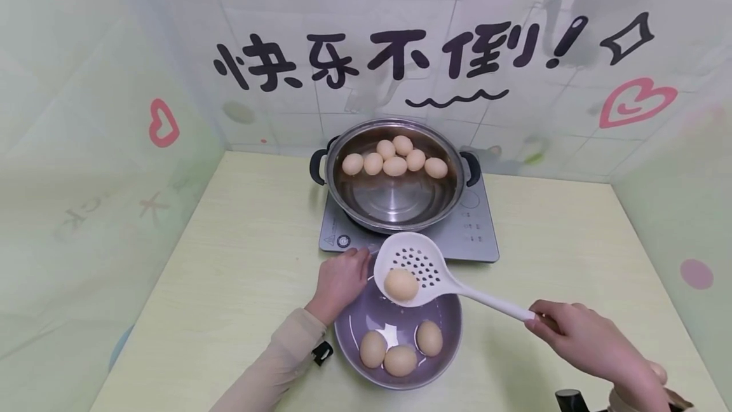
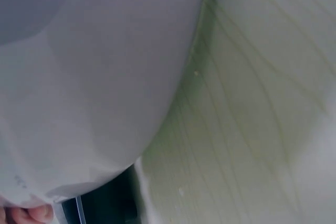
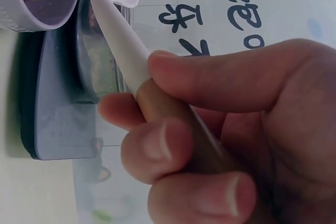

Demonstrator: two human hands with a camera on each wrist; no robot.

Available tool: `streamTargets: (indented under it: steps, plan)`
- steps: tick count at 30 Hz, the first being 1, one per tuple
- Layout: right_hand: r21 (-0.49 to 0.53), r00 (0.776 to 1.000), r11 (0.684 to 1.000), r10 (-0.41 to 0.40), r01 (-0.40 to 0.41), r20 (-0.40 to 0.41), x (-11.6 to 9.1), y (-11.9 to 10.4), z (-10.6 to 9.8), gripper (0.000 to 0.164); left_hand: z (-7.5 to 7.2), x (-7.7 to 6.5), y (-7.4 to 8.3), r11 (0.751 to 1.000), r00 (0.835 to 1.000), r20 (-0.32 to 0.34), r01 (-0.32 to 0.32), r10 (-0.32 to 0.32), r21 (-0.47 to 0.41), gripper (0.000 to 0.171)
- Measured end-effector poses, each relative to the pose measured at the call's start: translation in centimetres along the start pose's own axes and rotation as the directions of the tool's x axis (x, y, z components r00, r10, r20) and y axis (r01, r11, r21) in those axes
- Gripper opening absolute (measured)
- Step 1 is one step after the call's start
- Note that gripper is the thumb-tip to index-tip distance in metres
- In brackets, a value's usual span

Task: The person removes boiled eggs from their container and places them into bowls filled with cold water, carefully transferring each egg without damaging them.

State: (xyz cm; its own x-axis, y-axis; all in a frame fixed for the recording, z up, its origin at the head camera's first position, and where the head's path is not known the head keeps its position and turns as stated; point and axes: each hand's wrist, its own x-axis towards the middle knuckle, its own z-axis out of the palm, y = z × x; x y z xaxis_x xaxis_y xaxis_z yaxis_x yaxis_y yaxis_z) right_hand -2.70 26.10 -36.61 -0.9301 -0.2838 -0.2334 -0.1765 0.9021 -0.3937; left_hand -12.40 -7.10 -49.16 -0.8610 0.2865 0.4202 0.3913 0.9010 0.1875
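My right hand (image 1: 589,339) grips the handle of a white slotted skimmer (image 1: 492,301); in the right wrist view, thumb and fingers wrap its brown grip section (image 3: 168,108). One egg (image 1: 401,285) lies in the perforated head, which hangs over the far side of a purple bowl (image 1: 455,329). Three eggs (image 1: 400,361) sit in the liquid at the bowl's near side. My left hand (image 1: 342,281) holds the bowl by its far left rim, partly hidden by the skimmer head. The bowl's outer wall (image 2: 115,87) fills much of the left wrist view, with fingertips (image 2: 39,213) at its lower edge.
Behind the bowl, a two-handled steel pot (image 1: 394,205) stands on a grey induction cooker (image 1: 469,243). Several eggs (image 1: 394,166) lie toward the pot's back. A printed wall sheet (image 1: 274,119) closes off the back and sides of the pale table (image 1: 246,227).
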Motion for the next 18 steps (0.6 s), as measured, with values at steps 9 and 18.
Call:
streamTargets:
  steps: [9, 18]
  plan:
    - [0.01, 1.0, 1.0, -0.019, 0.019, 0.018, -0.1, 0.4, 1.2, 0.005, -0.1, 0.0, 0.0, 1.0, 1.0, -0.006, -0.001, 0.0, -0.005, 0.013]
    - [-0.003, 1.0, 1.0, 0.001, -0.001, 0.022, 0.0, 0.6, 1.8, 0.004, 0.0, -0.1, 0.0, 1.0, 1.0, -0.008, 0.005, -0.005, 0.012, 0.015]
